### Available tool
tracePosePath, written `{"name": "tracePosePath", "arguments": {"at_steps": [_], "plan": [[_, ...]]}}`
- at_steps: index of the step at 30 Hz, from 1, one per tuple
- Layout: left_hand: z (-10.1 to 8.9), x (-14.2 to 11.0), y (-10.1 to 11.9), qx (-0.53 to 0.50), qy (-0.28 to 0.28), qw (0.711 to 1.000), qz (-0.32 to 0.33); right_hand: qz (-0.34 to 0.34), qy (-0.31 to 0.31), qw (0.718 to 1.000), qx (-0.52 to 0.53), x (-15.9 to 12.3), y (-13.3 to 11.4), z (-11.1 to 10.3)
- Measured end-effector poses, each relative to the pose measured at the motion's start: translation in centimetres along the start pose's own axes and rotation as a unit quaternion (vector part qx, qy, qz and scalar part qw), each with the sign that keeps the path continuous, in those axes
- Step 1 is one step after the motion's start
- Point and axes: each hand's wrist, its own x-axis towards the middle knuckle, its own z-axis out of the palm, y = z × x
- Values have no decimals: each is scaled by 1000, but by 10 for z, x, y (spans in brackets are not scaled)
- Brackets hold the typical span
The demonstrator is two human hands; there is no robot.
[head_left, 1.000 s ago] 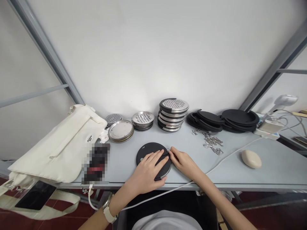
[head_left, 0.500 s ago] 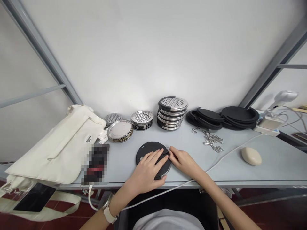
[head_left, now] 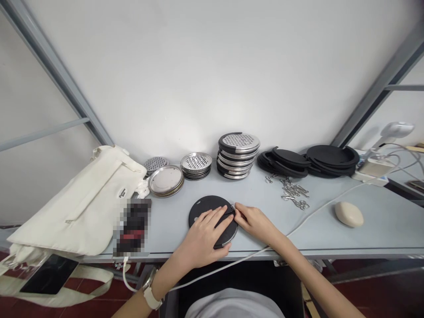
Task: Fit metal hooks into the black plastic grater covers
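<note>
Little room seemingly separates disc (head_left: 207, 203) from desk edge (head_left: 298, 255).

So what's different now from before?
Hardly anything: just the camera's view shifted slightly. Nothing was grabbed or let go. The left hand still lies on the black disc, the right hand still pinches the small metal clip at its edge, and the tall stack and white bag stayed put.

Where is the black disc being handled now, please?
In the head view, the black disc lies at lower centre on the table, under the left hand, the right hand pinching a metal loop at its right edge.
</note>
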Motion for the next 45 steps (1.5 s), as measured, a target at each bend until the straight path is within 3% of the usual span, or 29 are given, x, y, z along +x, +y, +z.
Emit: {"name": "tracePosePath", "arguments": {"at_steps": [21,30,35,45], "plan": [[1,0,1,3,-1,1000,-2,2,14,1000,21,-2,-2,2],[1,0,0,-1,1,1000,-1,23,16,989,142,-4,-3,-1],[1,0,1,4,-1,1000,-3,35,6,986,161,-4,-4,-2],[2,0,0,3,3,1000,-1,-10,-1,984,180,-4,-5,-5]]}}
